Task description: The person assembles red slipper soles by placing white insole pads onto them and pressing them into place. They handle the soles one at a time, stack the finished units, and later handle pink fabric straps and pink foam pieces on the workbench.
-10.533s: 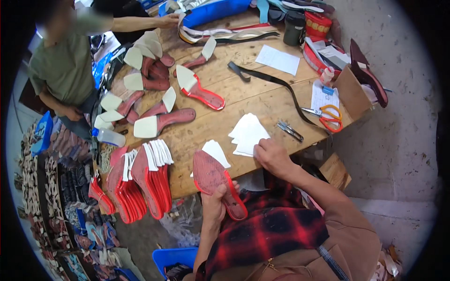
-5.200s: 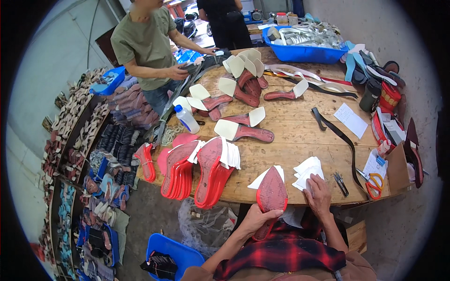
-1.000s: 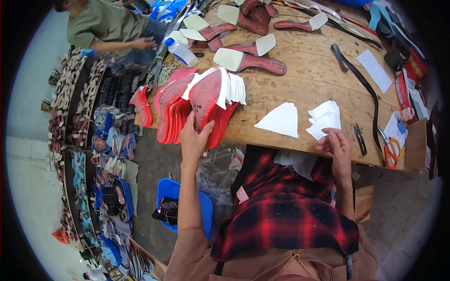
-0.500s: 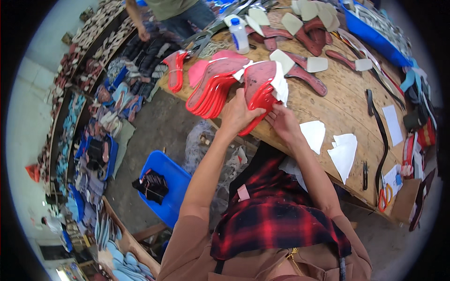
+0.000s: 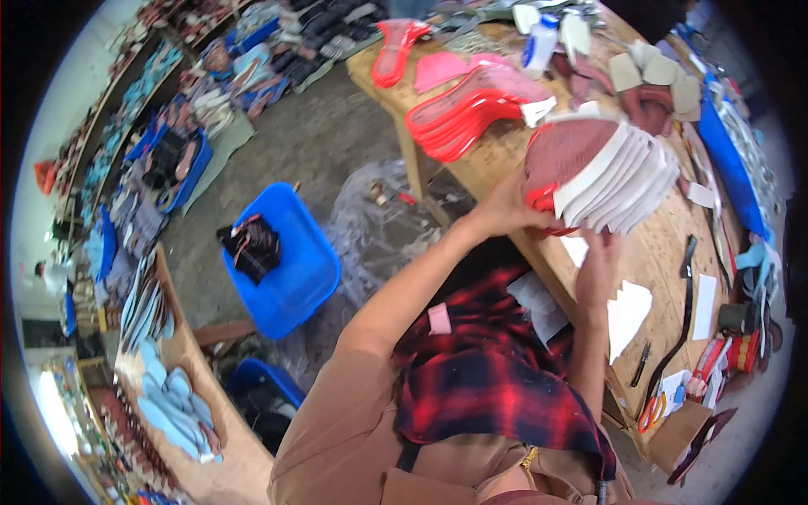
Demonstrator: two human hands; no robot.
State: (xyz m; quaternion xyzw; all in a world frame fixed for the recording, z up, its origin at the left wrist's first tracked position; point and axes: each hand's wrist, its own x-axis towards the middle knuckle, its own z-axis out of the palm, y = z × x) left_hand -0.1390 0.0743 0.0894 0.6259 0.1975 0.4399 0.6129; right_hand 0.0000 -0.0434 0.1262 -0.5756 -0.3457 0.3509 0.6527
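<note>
My left hand (image 5: pixel 512 207) is closed round the near left edge of a stack of shoe insoles (image 5: pixel 572 156), held above the wooden table. The top insole is dull reddish-brown, and bright red edges show below. White heel pieces (image 5: pixel 619 181) fan out in layers on the stack's right end. My right hand (image 5: pixel 599 257) grips the lower edge by the white layers, its fingertips partly hidden and slightly blurred. Left of my hands, another stack of red-edged insoles (image 5: pixel 459 118) lies on the table, with pink pieces (image 5: pixel 442 71) behind it.
White cut pieces (image 5: pixel 629 318), a black pen (image 5: pixel 640 364), a black strap (image 5: pixel 680 324) and orange-handled scissors (image 5: pixel 651 414) lie on the table's right side. A white bottle (image 5: pixel 539 44) stands at the back. A blue tub (image 5: pixel 286 290) sits on the floor at left.
The held stack has moved right, away from the other stack, and turned so its white layers fan out. My view has swung, and the person at the far side is no longer seen.
</note>
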